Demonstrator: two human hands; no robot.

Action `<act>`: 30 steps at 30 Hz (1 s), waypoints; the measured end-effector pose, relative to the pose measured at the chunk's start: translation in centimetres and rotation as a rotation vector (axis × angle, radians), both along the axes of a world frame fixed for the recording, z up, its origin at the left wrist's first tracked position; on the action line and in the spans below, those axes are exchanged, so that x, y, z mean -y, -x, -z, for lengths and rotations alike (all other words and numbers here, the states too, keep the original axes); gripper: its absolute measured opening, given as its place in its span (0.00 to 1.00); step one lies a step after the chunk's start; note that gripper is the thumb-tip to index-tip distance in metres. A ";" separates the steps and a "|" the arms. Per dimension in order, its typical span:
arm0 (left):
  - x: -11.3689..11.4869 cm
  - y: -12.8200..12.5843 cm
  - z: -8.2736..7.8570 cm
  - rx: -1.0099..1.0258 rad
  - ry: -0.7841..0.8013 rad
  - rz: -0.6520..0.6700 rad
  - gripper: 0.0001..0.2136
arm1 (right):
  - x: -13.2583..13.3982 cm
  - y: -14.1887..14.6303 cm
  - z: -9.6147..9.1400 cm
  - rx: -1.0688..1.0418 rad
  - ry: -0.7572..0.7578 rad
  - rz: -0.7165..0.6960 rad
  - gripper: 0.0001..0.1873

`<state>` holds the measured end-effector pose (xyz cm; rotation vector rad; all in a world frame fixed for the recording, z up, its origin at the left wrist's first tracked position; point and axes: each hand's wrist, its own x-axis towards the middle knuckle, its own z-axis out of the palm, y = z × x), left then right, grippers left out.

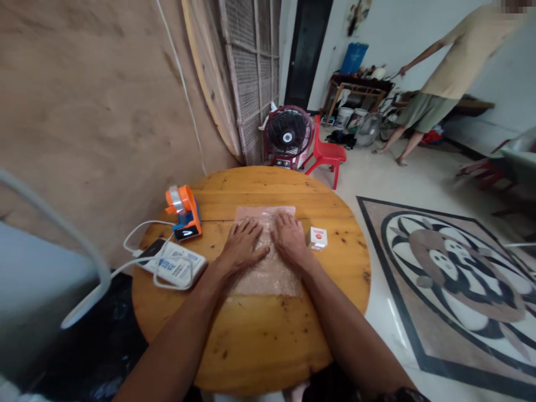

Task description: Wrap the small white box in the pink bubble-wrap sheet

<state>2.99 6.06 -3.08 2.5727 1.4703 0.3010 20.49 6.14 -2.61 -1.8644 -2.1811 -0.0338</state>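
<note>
A sheet of clear, pinkish bubble wrap (268, 279) lies flat on the round wooden table (251, 340). My left hand (243, 244) rests palm down on its left part, fingers stretched out and thumb pointing inward. On the upper right part, my right hand (290, 237) also presses flat with its fingers extended. A small white box with a red mark (317, 238) stands just right of my right hand, apart from it. To the left of my left hand is an orange and blue tape dispenser (183, 212) with a roll of clear tape.
A white power bank (180, 267) with a looped white cable lies at the table's left. Beyond the table stand a dark red fan (288, 134) and a red plastic chair (327, 151). A person (450, 72) is at the back right. A brown wall borders the left.
</note>
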 end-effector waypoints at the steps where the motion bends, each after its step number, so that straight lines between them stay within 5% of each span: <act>1: 0.0 0.0 0.0 -0.005 0.002 0.011 0.28 | 0.1 0.0 0.0 0.001 0.017 -0.015 0.26; 10: -0.7 0.2 1.3 -0.051 -0.031 0.017 0.29 | -0.3 -0.8 1.6 -0.075 -0.037 -0.030 0.28; 21: -0.5 0.5 0.1 -0.037 0.062 0.025 0.32 | -0.8 -1.1 1.1 -0.081 0.028 0.001 0.25; 30: -0.9 0.9 0.6 0.034 0.094 0.043 0.40 | -0.9 -0.9 0.7 -0.079 0.032 -0.016 0.24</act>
